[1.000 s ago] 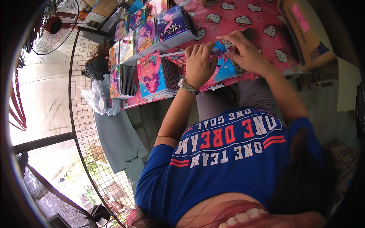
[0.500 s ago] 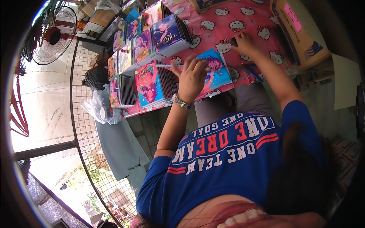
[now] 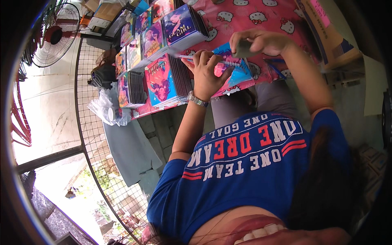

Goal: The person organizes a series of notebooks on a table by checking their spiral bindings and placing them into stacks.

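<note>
My left hand (image 3: 207, 74), wearing a metal watch at the wrist, grips a thin whitish ruler-like strip (image 3: 185, 56). The strip runs over a blue notebook (image 3: 244, 74) with a pink-haired figure on its cover, near the table's front edge. Pinched in my right hand (image 3: 265, 42) is a flat grey-green piece (image 3: 243, 49), held above the notebook's far right corner. What that piece is, I cannot make out. Left of the strip, a stack of notebooks (image 3: 159, 79) with bright covers stands close to my left hand.
More notebook stacks (image 3: 181, 26) fill the table's left side. Blue pens (image 3: 277, 70) lie right of the notebook, on the pink patterned tablecloth (image 3: 261, 24). A cardboard box (image 3: 326, 36) stands at the right. Beyond the left end are plastic bags (image 3: 108, 109) and a fan (image 3: 55, 36).
My right hand has come back from the far side of the table toward the notebook with the grey-green piece. The strip in my left hand now lies across the notebook.
</note>
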Motion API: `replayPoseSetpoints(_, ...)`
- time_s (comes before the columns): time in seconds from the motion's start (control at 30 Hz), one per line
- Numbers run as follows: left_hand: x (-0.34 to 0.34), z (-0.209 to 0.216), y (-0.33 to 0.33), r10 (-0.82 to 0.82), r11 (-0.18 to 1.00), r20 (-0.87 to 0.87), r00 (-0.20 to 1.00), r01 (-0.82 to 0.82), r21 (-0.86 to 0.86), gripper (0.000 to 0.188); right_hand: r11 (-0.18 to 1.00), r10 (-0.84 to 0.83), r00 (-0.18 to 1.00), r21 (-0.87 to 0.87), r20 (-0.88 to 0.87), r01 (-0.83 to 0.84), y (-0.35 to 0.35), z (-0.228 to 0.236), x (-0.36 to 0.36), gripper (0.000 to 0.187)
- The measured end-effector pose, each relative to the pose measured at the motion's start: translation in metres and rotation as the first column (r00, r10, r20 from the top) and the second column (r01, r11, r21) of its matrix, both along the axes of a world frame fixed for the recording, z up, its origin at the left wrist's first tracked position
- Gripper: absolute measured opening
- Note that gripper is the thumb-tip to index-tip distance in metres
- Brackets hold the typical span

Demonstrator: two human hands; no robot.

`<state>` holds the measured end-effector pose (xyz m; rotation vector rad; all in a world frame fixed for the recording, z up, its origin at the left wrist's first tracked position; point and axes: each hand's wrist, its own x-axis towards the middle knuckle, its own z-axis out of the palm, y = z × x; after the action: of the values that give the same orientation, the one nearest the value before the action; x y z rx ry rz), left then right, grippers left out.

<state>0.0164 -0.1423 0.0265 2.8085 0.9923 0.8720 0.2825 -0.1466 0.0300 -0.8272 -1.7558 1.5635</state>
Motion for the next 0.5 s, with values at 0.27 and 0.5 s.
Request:
replayPoseSetpoints(0.27, -0.003, 0.008, 0.001, -0.029, 0.999, -0.054, 0.998, 0.027, -0.041, 0.038, 0.987, 0.112, 0.978, -0.093, -0.173, -0.130, -0.005, 0.015, -0.011, 0.046)
replayPoseSetpoints(0.5, -0.004, 0.003, 0.003, -0.019, 0.999, 0.002, 1.000, 0.019, -0.045, 0.051, 0.983, 0.109, 0.978, -0.126, -0.177, -0.133, -0.002, 0.015, -0.018, 0.049)
